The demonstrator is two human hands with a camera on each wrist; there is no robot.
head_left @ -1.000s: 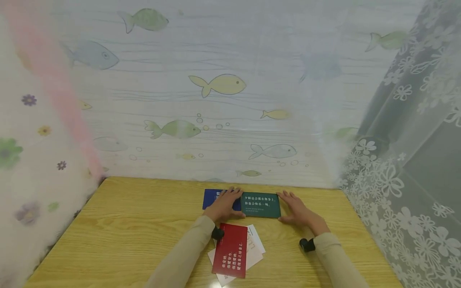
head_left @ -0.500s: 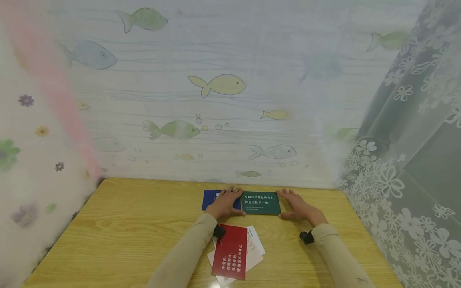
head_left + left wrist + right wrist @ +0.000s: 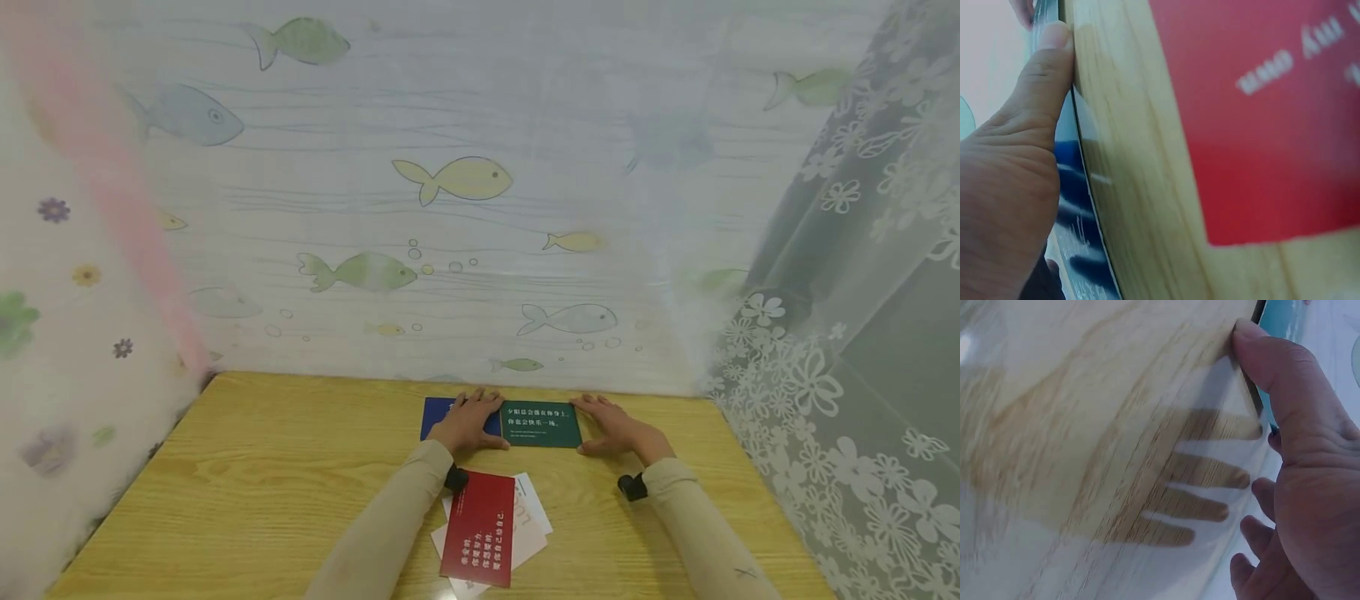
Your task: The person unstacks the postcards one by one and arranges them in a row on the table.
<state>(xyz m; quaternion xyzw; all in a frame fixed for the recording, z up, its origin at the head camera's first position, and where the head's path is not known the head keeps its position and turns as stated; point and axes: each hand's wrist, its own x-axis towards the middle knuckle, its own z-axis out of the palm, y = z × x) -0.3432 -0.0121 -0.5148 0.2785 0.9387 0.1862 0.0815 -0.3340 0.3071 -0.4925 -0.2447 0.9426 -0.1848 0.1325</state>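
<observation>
Shifted slightly leftward, the spread right hand (image 3: 621,431) should gently square the green card (image 3: 541,425), the spread left hand (image 3: 468,423) steadying the blue card (image 3: 435,415).

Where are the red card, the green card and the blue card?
Red card (image 3: 478,527): head view, middle of its face.
Green card (image 3: 542,425): head view, middle of its face.
Blue card (image 3: 437,416): head view, its uncovered left end.

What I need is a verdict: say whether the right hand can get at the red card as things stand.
Probably yes: the red card lies on top of the pale cards, and bare table leaves the way free from the right hand, which touches the edge of the green card.
</observation>
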